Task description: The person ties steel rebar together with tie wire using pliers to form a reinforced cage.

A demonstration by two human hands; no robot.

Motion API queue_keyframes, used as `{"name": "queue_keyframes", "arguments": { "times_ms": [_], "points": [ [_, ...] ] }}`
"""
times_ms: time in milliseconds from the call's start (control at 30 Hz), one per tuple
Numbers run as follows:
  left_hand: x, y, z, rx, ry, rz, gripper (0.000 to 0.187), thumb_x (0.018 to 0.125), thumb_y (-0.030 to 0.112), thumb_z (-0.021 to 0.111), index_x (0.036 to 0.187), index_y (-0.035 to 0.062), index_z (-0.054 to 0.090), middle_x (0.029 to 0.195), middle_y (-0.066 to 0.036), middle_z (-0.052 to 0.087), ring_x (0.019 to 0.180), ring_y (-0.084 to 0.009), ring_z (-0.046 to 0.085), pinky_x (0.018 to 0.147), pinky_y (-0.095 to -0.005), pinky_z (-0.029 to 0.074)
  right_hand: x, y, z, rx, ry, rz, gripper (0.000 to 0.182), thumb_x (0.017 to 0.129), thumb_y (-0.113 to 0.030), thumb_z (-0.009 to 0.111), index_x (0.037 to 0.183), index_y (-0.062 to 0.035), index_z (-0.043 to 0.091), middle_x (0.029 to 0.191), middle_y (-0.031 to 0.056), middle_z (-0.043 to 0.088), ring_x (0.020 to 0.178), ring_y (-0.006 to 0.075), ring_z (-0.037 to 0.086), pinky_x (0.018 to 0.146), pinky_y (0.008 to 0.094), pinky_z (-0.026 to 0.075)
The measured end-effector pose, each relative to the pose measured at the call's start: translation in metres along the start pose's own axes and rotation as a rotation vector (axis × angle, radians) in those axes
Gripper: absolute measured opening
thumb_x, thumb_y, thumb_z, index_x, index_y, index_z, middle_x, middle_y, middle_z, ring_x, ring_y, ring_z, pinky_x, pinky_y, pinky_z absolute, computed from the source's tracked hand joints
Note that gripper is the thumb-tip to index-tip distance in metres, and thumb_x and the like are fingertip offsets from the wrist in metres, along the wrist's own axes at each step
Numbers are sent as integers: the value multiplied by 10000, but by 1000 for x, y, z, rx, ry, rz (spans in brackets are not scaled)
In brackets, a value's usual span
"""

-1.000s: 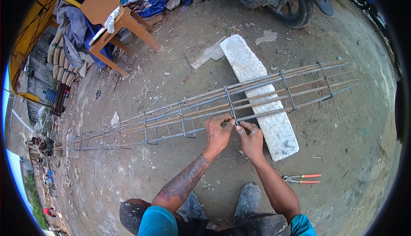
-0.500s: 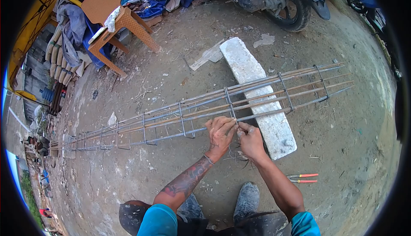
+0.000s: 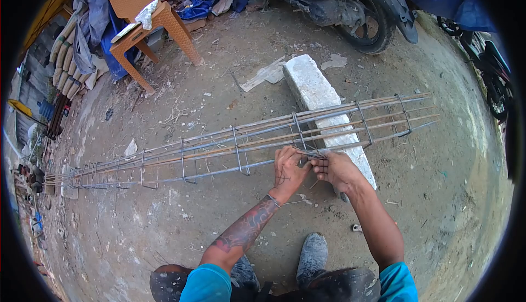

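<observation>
A long rebar cage (image 3: 236, 147) of rods and square stirrups stretches across the ground, its right part resting on a white block (image 3: 320, 91). My left hand (image 3: 289, 166) has its fingers pinched at the near lower rod, beside a stirrup. Close to its right, my right hand (image 3: 337, 169) is turned partly palm up, its fingers curled at the same rod. Thin dark pieces like wire show between the fingertips, but what each hand grips is too small to make out.
A brown plastic chair (image 3: 159, 20) stands at the upper left near blue tarps and stacked sacks (image 3: 66, 66). A motorcycle (image 3: 350, 12) is parked beyond the block. My boots (image 3: 313, 258) are below the cage. A small object (image 3: 356, 227) lies right of them.
My right hand has turned more palm up and shifted slightly right. The red-handled pliers seen on the ground at the right no longer show there. The camera view has shifted a little.
</observation>
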State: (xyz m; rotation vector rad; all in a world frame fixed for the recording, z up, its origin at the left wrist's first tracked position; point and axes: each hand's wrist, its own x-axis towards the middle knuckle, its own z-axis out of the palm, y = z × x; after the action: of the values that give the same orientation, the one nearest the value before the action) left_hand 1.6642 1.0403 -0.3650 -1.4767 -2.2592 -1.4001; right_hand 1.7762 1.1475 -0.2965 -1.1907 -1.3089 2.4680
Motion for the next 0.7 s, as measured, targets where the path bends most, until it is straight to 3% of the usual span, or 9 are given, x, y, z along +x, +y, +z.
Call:
{"name": "queue_keyframes", "arguments": {
  "times_ms": [267, 367, 467, 533, 667, 700],
  "points": [
    [8, 11, -6, 54, 8, -3, 168, 699, 105, 730, 845, 27, 706, 861, -105, 649, 891, -280, 594, 814, -391, 423, -7, -22, -2, -123, 20, 25, 433, 998, -396, 444, 895, -22, 638, 720, 13, 598, 617, 105, 529, 548, 247, 415],
    [14, 13, -6, 54, 4, -9, 157, 732, 116, 710, 850, 12, 712, 817, -132, 656, 843, -298, 611, 801, -399, 436, -10, -23, -3, -181, 16, -75, 506, 988, -448, 446, 914, 4, 659, 685, 7, 585, 589, 101, 510, 538, 245, 397],
    [18, 14, -11, -10, -61, -103, 149, 793, 134, 676, 835, -5, 709, 807, -152, 671, 801, -311, 631, 768, -402, 449, -8, -8, -3, -222, 96, -202, 486, 981, -419, 468, 962, 24, 666, 675, 14, 580, 594, 102, 523, 553, 255, 415],
    [18, 12, -13, -206, -136, -333, 181, 849, 153, 633, 843, -16, 701, 844, -164, 684, 790, -312, 644, 741, -403, 457, 6, 24, -4, -430, 302, -438, 387, 959, -344, 526, 976, 16, 667, 652, 27, 570, 615, 114, 550, 582, 269, 444],
    [7, 9, -5, -179, -59, -310, 195, 877, 155, 605, 845, -11, 702, 869, -157, 695, 825, -296, 653, 780, -385, 451, 18, 51, 7, -551, 302, -353, 268, 898, -221, 606, 1036, 4, 649, 732, 85, 602, 690, 177, 601, 637, 317, 481],
    [6, 12, -6, -143, -30, -276, 191, 877, 152, 603, 846, -8, 704, 860, -150, 698, 827, -294, 655, 795, -380, 444, 18, 53, 12, -700, 412, -638, 256, 862, -166, 633, 1047, 11, 632, 797, 107, 616, 726, 211, 614, 662, 333, 493]
  ]
}}
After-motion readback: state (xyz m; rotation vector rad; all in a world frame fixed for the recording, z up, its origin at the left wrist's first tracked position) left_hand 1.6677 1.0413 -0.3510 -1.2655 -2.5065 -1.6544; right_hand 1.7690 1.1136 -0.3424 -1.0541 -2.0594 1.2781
